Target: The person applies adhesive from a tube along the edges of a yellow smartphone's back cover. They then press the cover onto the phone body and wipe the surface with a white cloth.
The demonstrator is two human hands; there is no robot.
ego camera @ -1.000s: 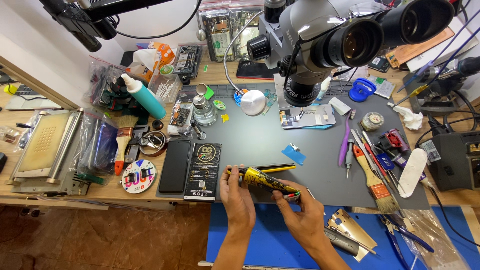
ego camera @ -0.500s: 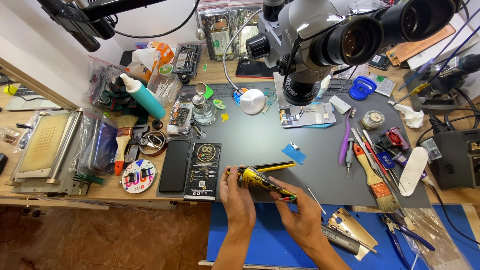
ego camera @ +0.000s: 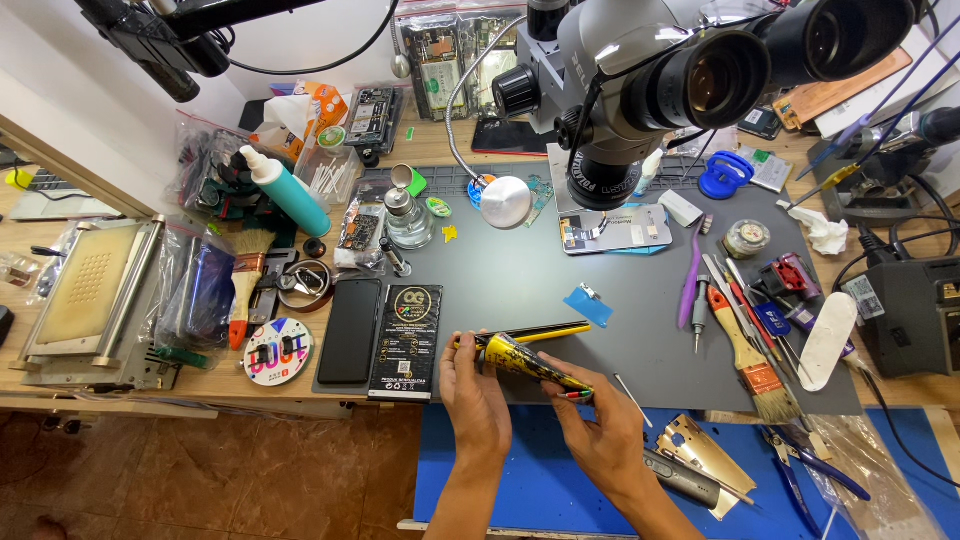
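Your left hand (ego camera: 478, 385) wraps the fat back end of the yellow-and-black glue tube (ego camera: 528, 362), fingers closed on it. Your right hand (ego camera: 598, 425) pinches the narrow tip end, where the small red cap (ego camera: 578, 396) sits. The tube lies tilted across the near edge of the grey silicone mat (ego camera: 520, 270), above the blue mat (ego camera: 560, 480) at the worktop's front.

Risks from here, as I judge them:
- Left hand squeezes the body while the tip is uncapped: glue spurts onto your right fingers or the grey mat. Grip lighter.
- Tip points toward your right hand: any ooze lands on it.
- The thin metal needle (ego camera: 633, 400) lies just beside your right hand; a sweep of the wrist knocks it off the edge.
- The cap is tiny; if it drops it vanishes among the clutter or off the front edge.
- The yellow-handled tool (ego camera: 540, 331) lies just behind the tube, near your left fingers; easy to nudge toward the black rectangular packet (ego camera: 407, 340) and the black phone (ego camera: 351, 330) beside it.
- The opened phone board (ego camera: 612, 228) under the grey microscope (ego camera: 640, 90) sits well apart, so a drip there is unlikely.

Cannot tell whether the cap is tight or loose.
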